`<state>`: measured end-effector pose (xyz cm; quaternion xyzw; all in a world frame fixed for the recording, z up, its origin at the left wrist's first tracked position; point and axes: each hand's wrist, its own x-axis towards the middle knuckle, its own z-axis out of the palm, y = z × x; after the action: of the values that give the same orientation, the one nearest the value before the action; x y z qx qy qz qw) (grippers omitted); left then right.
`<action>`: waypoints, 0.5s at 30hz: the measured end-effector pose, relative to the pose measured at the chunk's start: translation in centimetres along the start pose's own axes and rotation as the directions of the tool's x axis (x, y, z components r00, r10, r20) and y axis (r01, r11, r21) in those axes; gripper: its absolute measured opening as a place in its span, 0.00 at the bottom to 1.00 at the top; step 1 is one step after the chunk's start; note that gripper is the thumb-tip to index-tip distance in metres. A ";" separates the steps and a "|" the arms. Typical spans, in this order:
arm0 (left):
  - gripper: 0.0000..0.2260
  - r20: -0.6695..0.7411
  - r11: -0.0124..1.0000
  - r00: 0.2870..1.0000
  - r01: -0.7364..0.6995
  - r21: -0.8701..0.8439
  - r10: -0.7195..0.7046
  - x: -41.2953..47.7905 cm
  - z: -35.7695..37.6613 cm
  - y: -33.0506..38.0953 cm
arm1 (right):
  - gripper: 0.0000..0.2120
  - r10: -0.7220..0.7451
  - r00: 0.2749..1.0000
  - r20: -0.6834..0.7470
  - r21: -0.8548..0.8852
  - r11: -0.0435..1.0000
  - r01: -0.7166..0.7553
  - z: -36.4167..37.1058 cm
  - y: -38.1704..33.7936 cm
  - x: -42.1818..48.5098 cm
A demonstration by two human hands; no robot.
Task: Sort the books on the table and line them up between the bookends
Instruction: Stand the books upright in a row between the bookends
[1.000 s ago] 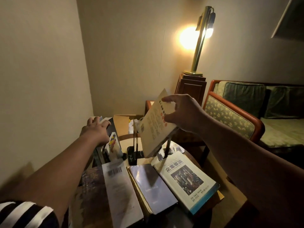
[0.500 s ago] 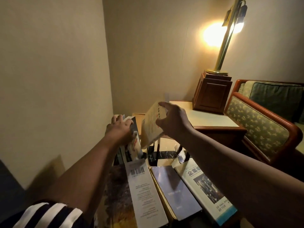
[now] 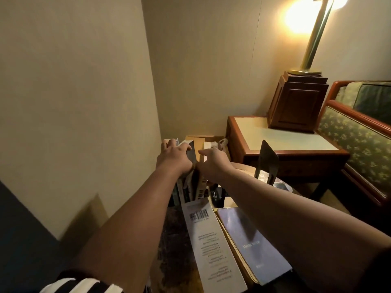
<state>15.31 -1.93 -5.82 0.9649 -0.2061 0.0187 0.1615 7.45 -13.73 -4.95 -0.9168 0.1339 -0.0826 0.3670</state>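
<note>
Several books stand upright in a row (image 3: 191,187) at the far left of the dark table (image 3: 173,240). My left hand (image 3: 174,158) grips the tops of these standing books. My right hand (image 3: 212,163) holds a cream paperback (image 3: 202,180) upright against the right end of the row. A black bookend (image 3: 267,159) stands apart to the right, with a gap between it and the row. Two books lie flat near me: a white one with a barcode (image 3: 209,246) and a purple one (image 3: 251,242). The left bookend is hidden.
The wall runs close on the left. A wooden side table (image 3: 283,142) with a lamp base box (image 3: 296,102) stands behind the table on the right. A green patterned sofa arm (image 3: 355,140) is at far right. A cardboard box (image 3: 200,140) sits in the corner.
My right hand has brought the cream paperback down and left, from tilted in the air to upright against the row. The view has swung left; the photo-cover book is out of sight.
</note>
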 end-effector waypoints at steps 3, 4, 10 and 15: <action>0.22 -0.003 0.993 1.000 0.021 -0.113 -0.021 0.3 -0.2 -0.1 | 0.20 -0.037 0.999 0.023 0.067 0.997 0.035 0.7 -0.2 0.0; 0.21 -0.002 0.987 0.999 0.032 -0.158 -0.033 0.4 -0.3 -0.1 | 0.21 -0.034 0.999 0.029 0.094 0.995 0.031 1.0 -0.2 0.1; 0.20 0.022 0.970 1.000 0.005 -0.243 0.000 0.1 -0.9 -0.7 | 0.20 0.146 0.973 0.180 0.586 0.779 -0.225 3.2 1.7 0.3; 0.27 0.044 0.995 0.994 -0.099 -0.018 0.100 0.1 -0.6 -1.5 | 0.22 0.250 0.849 0.466 0.556 0.663 -0.501 5.4 5.2 0.5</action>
<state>15.97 -0.50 -5.67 0.9524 -0.2576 0.0036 0.1631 8.26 -13.99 -12.38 -0.6771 0.2176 0.1190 0.6928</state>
